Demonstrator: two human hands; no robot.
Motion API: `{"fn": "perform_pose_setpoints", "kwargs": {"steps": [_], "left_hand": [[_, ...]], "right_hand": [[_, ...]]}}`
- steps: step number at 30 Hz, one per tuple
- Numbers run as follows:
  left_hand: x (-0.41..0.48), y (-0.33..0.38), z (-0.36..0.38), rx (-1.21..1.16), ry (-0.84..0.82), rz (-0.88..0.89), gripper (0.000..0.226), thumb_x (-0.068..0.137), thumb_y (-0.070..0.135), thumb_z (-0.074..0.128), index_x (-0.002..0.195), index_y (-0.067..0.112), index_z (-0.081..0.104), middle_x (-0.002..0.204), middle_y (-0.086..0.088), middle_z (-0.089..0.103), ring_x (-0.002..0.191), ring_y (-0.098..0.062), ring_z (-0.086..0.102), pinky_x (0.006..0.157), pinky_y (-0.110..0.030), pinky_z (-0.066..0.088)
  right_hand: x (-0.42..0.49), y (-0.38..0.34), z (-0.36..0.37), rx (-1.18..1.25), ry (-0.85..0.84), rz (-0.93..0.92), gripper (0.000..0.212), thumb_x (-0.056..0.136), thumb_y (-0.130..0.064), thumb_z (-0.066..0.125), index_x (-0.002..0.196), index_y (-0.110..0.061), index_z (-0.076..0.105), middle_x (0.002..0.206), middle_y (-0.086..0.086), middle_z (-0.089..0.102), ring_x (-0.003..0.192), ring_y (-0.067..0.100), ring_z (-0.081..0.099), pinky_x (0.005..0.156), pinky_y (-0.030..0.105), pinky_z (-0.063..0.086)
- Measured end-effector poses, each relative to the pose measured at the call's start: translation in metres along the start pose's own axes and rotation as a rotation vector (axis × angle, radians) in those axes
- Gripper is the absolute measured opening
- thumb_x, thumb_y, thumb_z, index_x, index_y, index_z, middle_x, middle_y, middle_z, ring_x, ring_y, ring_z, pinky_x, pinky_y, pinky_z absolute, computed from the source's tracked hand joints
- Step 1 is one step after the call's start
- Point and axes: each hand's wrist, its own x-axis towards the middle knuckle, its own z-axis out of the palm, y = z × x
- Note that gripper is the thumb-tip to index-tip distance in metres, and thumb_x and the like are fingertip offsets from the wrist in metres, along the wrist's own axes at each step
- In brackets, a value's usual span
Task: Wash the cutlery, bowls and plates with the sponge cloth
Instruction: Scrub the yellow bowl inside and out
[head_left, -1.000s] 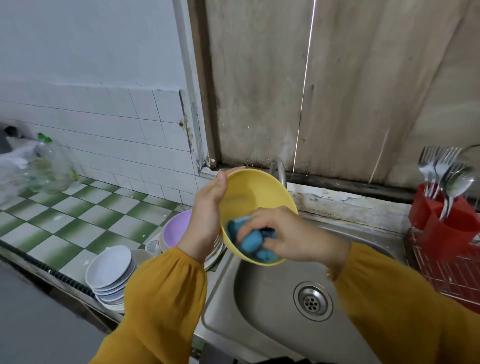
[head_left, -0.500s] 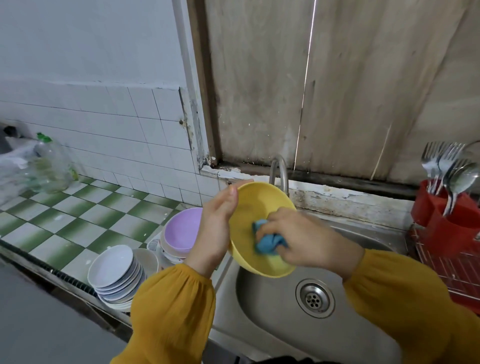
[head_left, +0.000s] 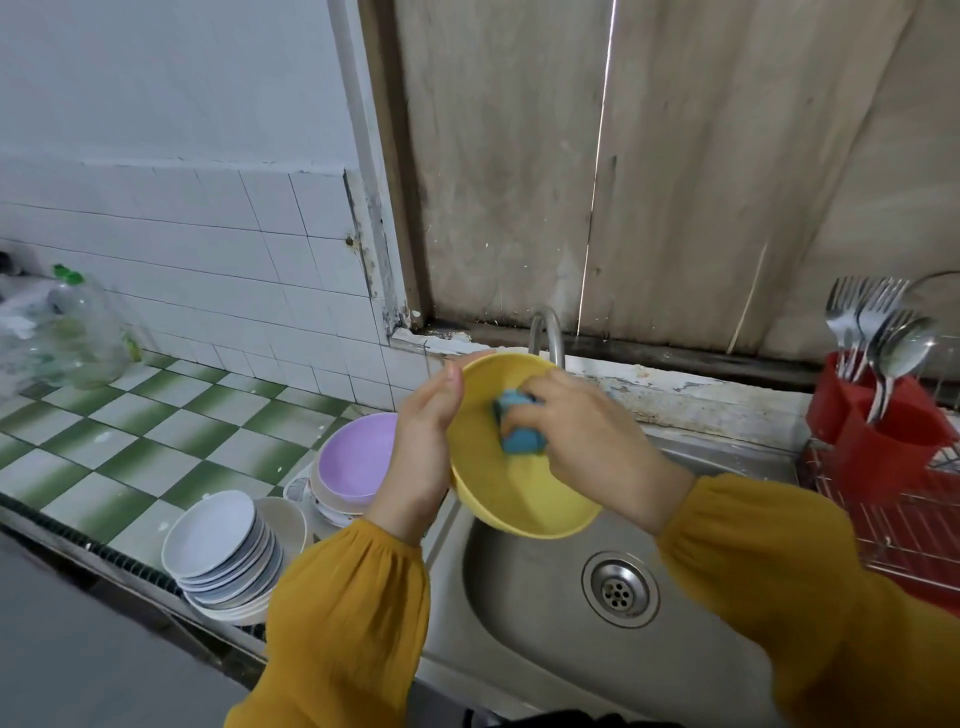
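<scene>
Over the sink you hold a yellow bowl tilted, its open side turned toward you and to the right. Your left hand grips its left rim, with the thumb lying along the edge near the top and the palm against the outside wall; the fingers behind the bowl are hidden. Your right hand is curled round the blue cloth and presses it against the inside of the bowl, in the upper half. The two hands sit close together, with only the rim and a strip of the bowl's inner wall between them. Both wrists come out of mustard-yellow sleeves.

The tap arches up just behind the bowl's top edge. Below the bowl, the drain lies in the basin's floor.

Left of the sink, on the green-and-white tiled counter, a purple bowl tops a small stack of other dishes just beside your left wrist. Nearer the counter's front edge stands a stack of white plates, leaning a little, with a beige bowl touching it on the right. Far back on the left sits a clear plastic jar with a green cap.

Right of the sink, a red holder stands in a wire rack — forks and a spoon stand in it, heads up.
</scene>
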Motion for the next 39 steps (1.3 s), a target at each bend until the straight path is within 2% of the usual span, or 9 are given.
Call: {"fn": "perform_pose_setpoints", "kwargs": {"steps": [5,9,12,14,17,20,26,34,39], "left_hand": [[0.005,-0.004,0.004,0.037,0.040,0.015,0.031,0.102,0.026,0.041,0.104,0.019,0.070,0.101,-0.001,0.073,0.100,-0.018,0.066,0.085,-0.030,0.052],[0.005,-0.006,-0.005,0.045,0.062,0.042,0.030,0.094,0.040,0.049,0.105,0.022,0.069,0.104,0.005,0.073,0.104,-0.016,0.066,0.089,-0.033,0.053],[0.002,-0.007,0.009,-0.021,0.026,0.034,0.030,0.091,0.035,0.052,0.106,0.015,0.068,0.102,0.000,0.072,0.101,-0.018,0.066,0.091,-0.032,0.053],[0.003,-0.007,0.018,0.002,0.009,0.040,0.026,0.092,0.032,0.054,0.105,0.014,0.069,0.101,-0.002,0.071,0.100,-0.017,0.065,0.089,-0.028,0.053],[0.008,-0.005,0.012,0.036,0.047,0.013,0.033,0.088,0.039,0.047,0.101,0.023,0.072,0.102,-0.003,0.073,0.102,-0.022,0.066,0.087,-0.032,0.054],[0.011,-0.001,0.005,0.064,0.035,-0.001,0.028,0.095,0.037,0.049,0.101,0.023,0.072,0.105,-0.005,0.072,0.103,-0.024,0.065,0.089,-0.038,0.051],[0.012,0.007,0.012,0.106,-0.054,-0.050,0.029,0.092,0.039,0.051,0.096,0.025,0.076,0.110,-0.009,0.072,0.111,-0.029,0.064,0.101,-0.048,0.047],[0.008,0.006,0.007,0.146,0.060,-0.061,0.030,0.099,0.035,0.045,0.099,0.023,0.073,0.106,-0.006,0.073,0.107,-0.028,0.065,0.099,-0.049,0.049],[0.009,0.009,0.001,0.158,-0.063,-0.156,0.031,0.102,0.030,0.042,0.102,0.019,0.072,0.100,-0.004,0.075,0.097,-0.024,0.070,0.081,-0.032,0.057]], "right_hand": [[-0.001,-0.027,-0.003,0.730,-0.057,0.169,0.043,0.073,0.004,0.066,0.109,-0.018,0.070,0.099,-0.004,0.066,0.092,0.004,0.055,0.079,0.010,0.041],[-0.006,-0.006,-0.004,0.437,-0.429,0.075,0.040,0.077,-0.001,0.066,0.108,-0.027,0.069,0.106,-0.002,0.064,0.103,0.017,0.057,0.088,0.030,0.047],[-0.001,0.000,0.004,0.178,-0.090,0.204,0.043,0.079,-0.002,0.062,0.118,-0.020,0.064,0.108,0.004,0.057,0.108,0.025,0.052,0.085,0.034,0.045],[-0.001,-0.012,0.008,0.427,0.119,0.238,0.045,0.074,0.001,0.066,0.116,-0.013,0.066,0.101,0.004,0.061,0.098,0.019,0.054,0.081,0.028,0.041],[-0.009,-0.015,0.000,0.740,-0.174,0.140,0.043,0.071,0.008,0.066,0.108,-0.014,0.070,0.095,-0.008,0.062,0.092,0.009,0.056,0.082,0.021,0.043],[-0.011,0.013,0.000,0.370,-0.392,-0.112,0.044,0.065,0.008,0.063,0.098,-0.020,0.073,0.098,0.001,0.061,0.097,0.022,0.054,0.083,0.033,0.045],[-0.005,0.021,0.012,-0.091,0.050,-0.136,0.026,0.078,-0.002,0.060,0.098,-0.016,0.069,0.097,0.011,0.059,0.087,0.032,0.056,0.065,0.038,0.051],[-0.018,0.015,-0.008,0.648,-0.591,-0.056,0.041,0.077,-0.009,0.061,0.115,-0.022,0.067,0.102,-0.010,0.056,0.093,0.005,0.052,0.084,0.021,0.042],[-0.008,0.033,0.009,-0.175,0.038,-0.245,0.041,0.085,-0.011,0.046,0.119,-0.028,0.060,0.115,0.013,0.061,0.095,0.030,0.057,0.072,0.038,0.048]]}}
